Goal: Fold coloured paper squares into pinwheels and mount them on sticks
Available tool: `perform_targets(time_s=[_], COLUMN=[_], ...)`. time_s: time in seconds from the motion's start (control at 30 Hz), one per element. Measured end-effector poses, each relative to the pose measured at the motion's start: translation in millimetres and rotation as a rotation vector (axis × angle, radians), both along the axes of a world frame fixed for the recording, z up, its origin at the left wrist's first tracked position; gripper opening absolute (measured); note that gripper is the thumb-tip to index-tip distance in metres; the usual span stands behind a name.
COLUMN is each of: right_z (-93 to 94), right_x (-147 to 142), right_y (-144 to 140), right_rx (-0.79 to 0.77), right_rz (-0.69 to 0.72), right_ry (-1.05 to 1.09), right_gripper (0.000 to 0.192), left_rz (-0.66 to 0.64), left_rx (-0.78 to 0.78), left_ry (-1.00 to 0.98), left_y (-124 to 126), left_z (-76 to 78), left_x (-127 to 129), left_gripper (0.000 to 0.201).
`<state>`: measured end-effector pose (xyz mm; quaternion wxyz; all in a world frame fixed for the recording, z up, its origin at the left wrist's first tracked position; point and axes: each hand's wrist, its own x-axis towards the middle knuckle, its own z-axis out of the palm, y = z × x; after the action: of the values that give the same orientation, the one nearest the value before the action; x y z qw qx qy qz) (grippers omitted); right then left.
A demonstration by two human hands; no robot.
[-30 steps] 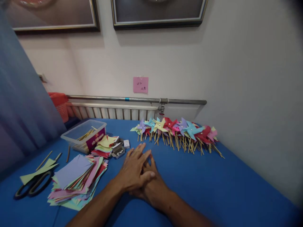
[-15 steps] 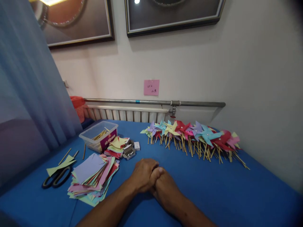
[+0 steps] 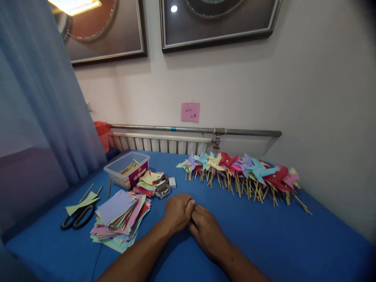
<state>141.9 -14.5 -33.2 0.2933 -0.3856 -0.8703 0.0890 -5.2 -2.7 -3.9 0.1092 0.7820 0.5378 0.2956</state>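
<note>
Hands first: the left hand (image 3: 177, 212) and the right hand (image 3: 207, 230) rest knuckle to knuckle on the blue table (image 3: 293, 243), both loosely curled with fingers folded in, and neither one holds anything. They sit near the middle of the near edge, forearms coming in from below.

Just left of the left hand lies a loose stack of coloured paper squares (image 3: 120, 219), a lilac sheet on top. Further left, black-handled scissors (image 3: 78, 217) lie flat with a pale green paper scrap (image 3: 80, 202) across the blades, and a few thin wooden sticks (image 3: 96, 190) lie beside them.

Beyond the paper, a smaller pile of cut sheets (image 3: 148, 182) sits against a clear plastic tub (image 3: 127, 169) with sticks inside. A little open box of metal pins (image 3: 163, 190) stands just ahead of the left hand.

Over to the right, well apart from the hands, a long row of finished paper pinwheels (image 3: 243, 172) lies along the wall side, sticks pointing this way.

At the back runs a grey pipe (image 3: 194, 129) above a white radiator (image 3: 158, 143); a pink note (image 3: 190, 112) is stuck on the wall, framed pictures (image 3: 217, 19) hang above, and a blue curtain (image 3: 35, 109) falls at left.
</note>
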Motion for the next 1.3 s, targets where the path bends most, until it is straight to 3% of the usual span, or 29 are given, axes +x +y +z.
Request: perform_targets(time_s=[0.17, 0.53, 0.67, 0.8, 0.93, 1.03, 1.1, 1.2, 1.3], right_z=[3.9, 3.4, 2.8, 2.0, 2.9, 4.9, 5.9, 5.6, 3.2], right_x=[4, 7, 8, 7, 6, 5, 5, 5, 5], right_y=[4, 6, 8, 8, 7, 7, 7, 7, 8], right_rx=[-0.082, -0.105, -0.123, -0.147, -0.180, -0.178, -0.176, -0.175, -0.164], right_rz=[-0.085, -0.132, -0.134, -0.128, -0.141, -0.143, -0.147, -0.146, -0.150], right_ry=[0.096, 0.174, 0.180, 0.177, 0.170, 0.171, 0.172, 0.175, 0.174], right_gripper=[0.017, 0.020, 0.021, 0.021, 0.019, 0.019, 0.020, 0.020, 0.020], left_rz=[0.130, 0.206, 0.213, 0.293, 0.448, 0.652, 0.717, 0.695, 0.666], left_rx=[0.029, 0.127, 0.264, 0.465, 0.511, 0.427, 0.311, 0.165, 0.141], left_ry=[0.107, 0.222, 0.182, 0.099, 0.208, 0.385, 0.484, 0.556, 0.577], left_y=[6, 6, -8, -40, -73, -87, -92, -98, -102], left_z=[-3.8, 8.2, 14.0, 3.6, -9.3, -9.7, -9.6, -15.1, -24.0], left_x=[-5, -12, -24, -55, -111, -156, -177, -190, -187], left_gripper=[0.027, 0.021, 0.021, 0.021, 0.022, 0.033, 0.041, 0.041, 0.037])
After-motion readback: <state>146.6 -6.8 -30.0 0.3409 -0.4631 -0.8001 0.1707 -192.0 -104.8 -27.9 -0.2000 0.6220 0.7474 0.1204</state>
